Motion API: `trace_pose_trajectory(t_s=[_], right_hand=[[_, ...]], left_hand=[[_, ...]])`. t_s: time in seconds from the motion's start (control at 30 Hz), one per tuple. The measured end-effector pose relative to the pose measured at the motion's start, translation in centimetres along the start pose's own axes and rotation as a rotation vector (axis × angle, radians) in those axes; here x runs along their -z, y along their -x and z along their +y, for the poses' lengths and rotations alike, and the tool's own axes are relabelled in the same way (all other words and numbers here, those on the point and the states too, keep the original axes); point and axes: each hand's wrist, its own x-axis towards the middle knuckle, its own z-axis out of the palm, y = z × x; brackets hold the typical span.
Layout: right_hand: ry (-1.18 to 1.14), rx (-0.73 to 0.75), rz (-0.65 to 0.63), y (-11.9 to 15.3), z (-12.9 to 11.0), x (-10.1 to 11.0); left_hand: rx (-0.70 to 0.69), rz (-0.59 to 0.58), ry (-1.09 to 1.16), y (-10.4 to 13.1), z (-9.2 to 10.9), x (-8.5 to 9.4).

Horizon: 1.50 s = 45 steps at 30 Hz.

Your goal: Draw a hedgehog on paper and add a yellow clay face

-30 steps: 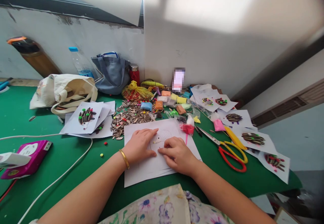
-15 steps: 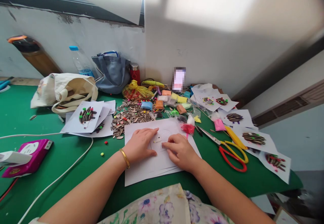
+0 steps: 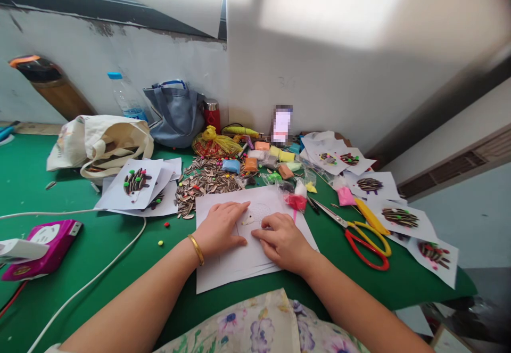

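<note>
The left hand (image 3: 224,227) lies spread and loose on the white paper (image 3: 217,273), gripping nothing, its palm and fingers resting on the left part of the sheet just as they did a second ago. The change is in the right hand (image 3: 281,240): its fingertips slid a little away from the left thumb half a second ago and have now come slightly back, so the motion seems a small adjustment on the spot rather than a reach for supplies. Its index finger points toward the left hand while the other fingers curl under; whether a tiny piece is pinched there cannot be told. The hedgehog outline (image 3: 259,212) sits between the two hands, just beyond the right fingertips, with a dark eye dot showing and no seeds discernible on its visible back, so the decorating appears to be at an early stage. Beyond the left hand spreads a heap of sunflower seeds (image 3: 211,180); just beyond the right hand is a red clay packet (image 3: 296,202), and to its right lie open scissors (image 3: 345,226) and seed-covered hedgehog cards (image 3: 401,218).
</note>
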Motion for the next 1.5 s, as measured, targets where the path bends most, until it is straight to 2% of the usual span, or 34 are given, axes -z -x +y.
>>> trace_pose_trajectory(t_s=[0.23,0.4,0.53,0.7,0.83,1.0,1.17,1.5], right_hand=[[0.038,0.044,-0.011,0.1,0.0,0.1],[0.101,0.018,0.011,0.0,0.0,0.0],[0.104,0.067,-0.012,-0.1,-0.2,0.1],[0.159,0.028,0.013,-0.3,-0.4,0.2],[0.164,0.09,-0.007,-0.3,-0.5,0.3],[0.198,0.065,0.007,-0.3,-0.5,0.2],[0.202,0.12,-0.032,-0.3,-0.7,0.2],[0.2,0.03,0.004,-0.3,-0.4,0.1]], left_hand=[[0.003,0.004,-0.003,-0.1,0.1,0.1],[0.008,-0.004,-0.003,0.0,0.2,0.2],[0.001,0.005,-0.001,0.0,0.1,0.1],[0.001,0.004,0.002,0.0,0.1,0.1],[-0.003,0.002,0.002,0.0,0.1,0.1],[-0.002,0.004,-0.001,0.0,0.1,0.1],[-0.003,0.006,0.004,0.0,0.1,0.1],[0.002,-0.003,-0.003,0.0,0.1,0.0]])
